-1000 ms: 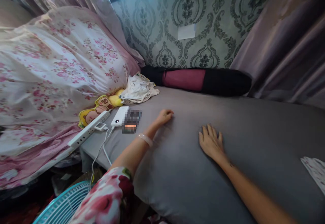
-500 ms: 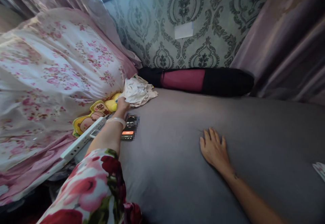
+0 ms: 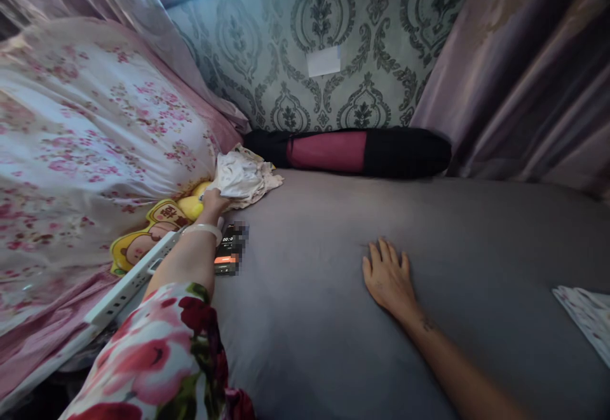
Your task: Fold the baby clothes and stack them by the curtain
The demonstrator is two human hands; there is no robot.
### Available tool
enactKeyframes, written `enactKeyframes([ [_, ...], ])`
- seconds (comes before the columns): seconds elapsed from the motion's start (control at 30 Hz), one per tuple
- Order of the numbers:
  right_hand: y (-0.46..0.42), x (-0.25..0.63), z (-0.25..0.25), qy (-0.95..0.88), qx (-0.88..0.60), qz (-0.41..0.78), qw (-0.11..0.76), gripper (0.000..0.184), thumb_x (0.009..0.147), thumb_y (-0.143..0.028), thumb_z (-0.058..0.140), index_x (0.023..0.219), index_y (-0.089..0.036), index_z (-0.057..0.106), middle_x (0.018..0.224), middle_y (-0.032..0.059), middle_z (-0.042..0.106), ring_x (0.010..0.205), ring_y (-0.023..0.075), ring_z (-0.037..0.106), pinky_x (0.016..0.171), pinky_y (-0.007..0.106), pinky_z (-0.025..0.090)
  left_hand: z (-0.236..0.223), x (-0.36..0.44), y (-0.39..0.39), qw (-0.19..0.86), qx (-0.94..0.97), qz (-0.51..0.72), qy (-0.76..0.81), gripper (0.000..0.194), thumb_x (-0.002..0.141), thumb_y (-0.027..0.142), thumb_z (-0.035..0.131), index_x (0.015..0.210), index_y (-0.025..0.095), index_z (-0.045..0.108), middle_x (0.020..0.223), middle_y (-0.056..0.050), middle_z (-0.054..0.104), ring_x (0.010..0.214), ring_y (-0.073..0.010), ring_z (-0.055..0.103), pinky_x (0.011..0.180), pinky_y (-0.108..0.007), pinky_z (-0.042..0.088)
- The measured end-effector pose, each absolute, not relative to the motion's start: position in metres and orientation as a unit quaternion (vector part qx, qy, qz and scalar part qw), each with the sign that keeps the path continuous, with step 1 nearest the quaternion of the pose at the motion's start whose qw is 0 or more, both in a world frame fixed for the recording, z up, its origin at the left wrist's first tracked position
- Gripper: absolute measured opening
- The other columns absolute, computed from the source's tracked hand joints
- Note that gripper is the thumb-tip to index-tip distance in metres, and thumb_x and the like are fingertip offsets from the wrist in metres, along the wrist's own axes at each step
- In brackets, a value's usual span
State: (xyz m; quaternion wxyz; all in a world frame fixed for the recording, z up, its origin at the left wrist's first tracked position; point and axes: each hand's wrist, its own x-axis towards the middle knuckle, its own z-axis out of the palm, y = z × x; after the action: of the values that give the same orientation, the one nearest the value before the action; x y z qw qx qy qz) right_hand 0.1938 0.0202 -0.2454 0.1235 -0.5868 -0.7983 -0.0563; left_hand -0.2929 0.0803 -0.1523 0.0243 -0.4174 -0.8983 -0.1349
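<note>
At the far left of the bed, my left hand (image 3: 216, 199) is closed at the near edge of a crumpled white cloth (image 3: 241, 175), its fingers partly hidden by the cloth and the hand itself. A pale bangle circles that wrist. Just right of the wrist lies a phone (image 3: 225, 259) with a timer on its screen. My right hand (image 3: 388, 280) rests palm down on the grey bed sheet (image 3: 305, 318), fingers spread, holding nothing.
A white power strip (image 3: 128, 280) runs along the left edge beside a yellow plush toy (image 3: 138, 248). Floral fabric (image 3: 105, 115) hangs behind them. A long black and red roll (image 3: 328, 151) lies against the wall. Folded patterned cloth (image 3: 588, 315) sits at the right.
The view has turned slightly right, so everything sits further left and more of the folded cloth shows. Both hands keep their places on the bed.
</note>
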Motion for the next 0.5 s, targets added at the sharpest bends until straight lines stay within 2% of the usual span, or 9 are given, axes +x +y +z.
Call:
enactKeyframes([
  [0.1,0.021,0.194,-0.246,-0.798,-0.588,-0.053,0.126,0.053,0.097,-0.033,0.027,0.137,-0.007,0.051,0.148,0.0216,0.041,0.136,0.0345,0.036,0.110,0.058,0.021,-0.143,-0.287,0.083,0.038,-0.427,-0.120,-0.895,0.044,0.066,0.013,0.059,0.108,0.002,0.063,0.111,-0.022,0.064,0.111,-0.0348,0.058,0.091,-0.039,0.044],
  [0.27,0.020,0.194,-0.245,-0.796,-0.588,-0.052,0.132,0.052,0.098,-0.032,0.028,0.137,-0.007,0.052,0.147,0.0211,0.043,0.136,0.0341,0.037,0.110,0.056,0.021,-0.128,-0.284,0.086,0.053,-0.415,-0.144,-0.897,0.042,0.070,0.012,0.054,0.110,0.009,0.068,0.111,-0.020,0.067,0.105,-0.0333,0.061,0.087,-0.040,0.047],
  [0.37,0.019,0.194,-0.244,-0.797,-0.586,-0.052,0.134,0.053,0.098,-0.032,0.027,0.137,-0.006,0.052,0.147,0.0213,0.043,0.136,0.0341,0.037,0.111,0.055,0.022,-0.124,-0.288,0.085,0.039,-0.406,-0.147,-0.901,0.041,0.068,0.015,0.057,0.107,0.012,0.070,0.103,-0.018,0.070,0.099,-0.0323,0.064,0.083,-0.038,0.049],
  [0.5,0.018,0.195,-0.243,-0.798,-0.585,-0.053,0.132,0.053,0.098,-0.032,0.026,0.137,-0.006,0.051,0.147,0.0213,0.043,0.136,0.0341,0.037,0.110,0.056,0.023,-0.131,-0.295,0.078,0.025,-0.476,-0.132,-0.869,0.037,0.066,0.018,0.059,0.100,0.014,0.072,0.092,-0.013,0.073,0.099,-0.0293,0.064,0.087,-0.033,0.048],
])
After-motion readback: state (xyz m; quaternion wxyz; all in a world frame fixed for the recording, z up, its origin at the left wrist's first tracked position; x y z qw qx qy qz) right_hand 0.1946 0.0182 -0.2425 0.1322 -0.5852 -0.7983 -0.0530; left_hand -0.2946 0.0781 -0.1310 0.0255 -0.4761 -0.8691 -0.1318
